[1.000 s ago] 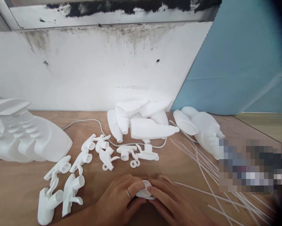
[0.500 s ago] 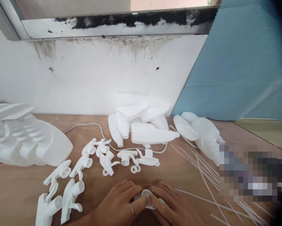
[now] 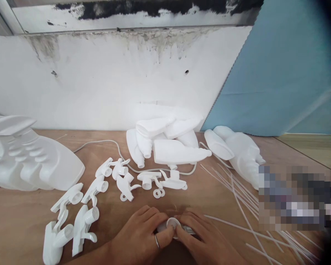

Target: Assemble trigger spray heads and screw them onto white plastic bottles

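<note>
Where the two hands meet at the near edge of the desk (image 3: pixel 21 209), we see the left hand (image 3: pixel 141 239) and the right hand (image 3: pixel 206 241) with fingers curled in. Both pinch one small round white cap (image 3: pixel 173 223) between their fingertips. The cap sits low over the wood, right between the two hands; whether it touches the desk we cannot tell. We note a ring (image 3: pixel 156 241) on a left finger.

Just beyond the hands lie loose white trigger heads (image 3: pixel 121 180), spread in a band toward the left, some beside the left forearm. Behind them we find a heap of white bottles (image 3: pixel 171 147) on their sides, with a pale cable (image 3: pixel 99 141) running along the desk to it. To the right, thin white tubes (image 3: pixel 238 191) fan across the wood, apart from the cap. At the far left a moulded white stack (image 3: pixel 30 162) rests on the desk. A stained white wall (image 3: pixel 112 84) and a blue board (image 3: pixel 278 73) close the back.
</note>
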Motion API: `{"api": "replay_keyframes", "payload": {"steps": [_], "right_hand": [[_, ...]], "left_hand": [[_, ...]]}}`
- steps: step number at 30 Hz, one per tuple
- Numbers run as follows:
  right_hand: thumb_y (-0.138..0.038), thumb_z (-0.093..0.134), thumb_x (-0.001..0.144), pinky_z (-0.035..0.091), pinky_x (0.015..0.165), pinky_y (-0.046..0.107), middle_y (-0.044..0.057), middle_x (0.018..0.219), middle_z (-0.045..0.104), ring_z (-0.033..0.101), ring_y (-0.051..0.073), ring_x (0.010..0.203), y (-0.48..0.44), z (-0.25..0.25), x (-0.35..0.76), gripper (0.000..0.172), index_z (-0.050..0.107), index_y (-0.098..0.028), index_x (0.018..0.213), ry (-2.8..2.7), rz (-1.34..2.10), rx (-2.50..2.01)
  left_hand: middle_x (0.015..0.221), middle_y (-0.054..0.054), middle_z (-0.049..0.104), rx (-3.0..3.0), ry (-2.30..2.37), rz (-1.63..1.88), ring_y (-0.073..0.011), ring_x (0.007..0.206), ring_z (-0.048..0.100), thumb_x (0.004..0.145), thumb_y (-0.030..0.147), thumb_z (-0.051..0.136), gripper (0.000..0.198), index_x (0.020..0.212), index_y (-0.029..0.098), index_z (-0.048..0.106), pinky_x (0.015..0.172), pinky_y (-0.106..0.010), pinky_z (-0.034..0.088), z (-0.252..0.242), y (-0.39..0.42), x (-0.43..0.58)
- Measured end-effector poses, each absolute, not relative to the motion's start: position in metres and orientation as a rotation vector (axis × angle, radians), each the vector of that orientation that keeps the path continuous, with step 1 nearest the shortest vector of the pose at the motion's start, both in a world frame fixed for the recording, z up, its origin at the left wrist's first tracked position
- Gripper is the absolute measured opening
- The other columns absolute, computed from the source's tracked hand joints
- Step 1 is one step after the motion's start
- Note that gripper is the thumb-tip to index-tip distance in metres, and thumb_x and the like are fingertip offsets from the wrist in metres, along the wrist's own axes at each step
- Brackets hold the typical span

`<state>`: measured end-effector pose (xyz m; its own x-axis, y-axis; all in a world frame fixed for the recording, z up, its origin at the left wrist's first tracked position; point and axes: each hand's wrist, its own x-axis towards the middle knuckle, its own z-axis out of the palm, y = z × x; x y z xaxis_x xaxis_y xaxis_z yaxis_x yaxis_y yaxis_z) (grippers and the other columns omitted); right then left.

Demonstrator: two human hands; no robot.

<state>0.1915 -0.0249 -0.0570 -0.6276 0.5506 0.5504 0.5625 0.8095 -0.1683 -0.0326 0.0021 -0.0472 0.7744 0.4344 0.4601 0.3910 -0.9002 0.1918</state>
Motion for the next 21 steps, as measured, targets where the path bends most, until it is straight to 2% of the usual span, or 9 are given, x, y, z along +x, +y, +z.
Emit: {"api": "replay_keyframes", "payload": {"steps": [6, 14, 21], "right_hand": [[-0.008, 0.042, 0.091, 0.050, 0.083, 0.033, 0.009, 0.101, 0.064, 0.059, 0.017, 0.089, -0.023, -0.058, 0.193, 0.029, 0.058, -0.015, 0.114, -2.433, -0.001, -0.845], [-0.007, 0.045, 0.089, 0.051, 0.080, 0.037, 0.010, 0.100, 0.065, 0.059, 0.020, 0.090, -0.023, -0.046, 0.188, 0.028, 0.057, -0.015, 0.113, -2.431, -0.048, -0.903], [-0.012, 0.044, 0.091, 0.049, 0.088, 0.040, 0.009, 0.101, 0.067, 0.060, 0.023, 0.098, -0.025, -0.041, 0.185, 0.025, 0.060, -0.017, 0.109, -2.378, -0.105, -0.946]], "left_hand": [[0.099, -0.006, 0.065, 2.864, 0.682, 0.762, -0.0162, 0.084, 0.056, 0.090, 0.013, 0.057, 0.023, 0.112, 0.015, 0.055, 0.077, -0.028, 0.046, -0.046, 0.000, -0.033], [0.097, -0.006, 0.064, 2.892, 0.733, 0.758, -0.0183, 0.086, 0.053, 0.089, 0.014, 0.057, 0.021, 0.111, 0.015, 0.055, 0.079, -0.033, 0.043, -0.045, 0.001, -0.032], [0.099, -0.006, 0.063, 2.951, 0.706, 0.766, -0.0177, 0.089, 0.052, 0.089, 0.011, 0.055, 0.028, 0.117, 0.016, 0.053, 0.083, -0.034, 0.041, -0.047, 0.001, -0.032]]}}
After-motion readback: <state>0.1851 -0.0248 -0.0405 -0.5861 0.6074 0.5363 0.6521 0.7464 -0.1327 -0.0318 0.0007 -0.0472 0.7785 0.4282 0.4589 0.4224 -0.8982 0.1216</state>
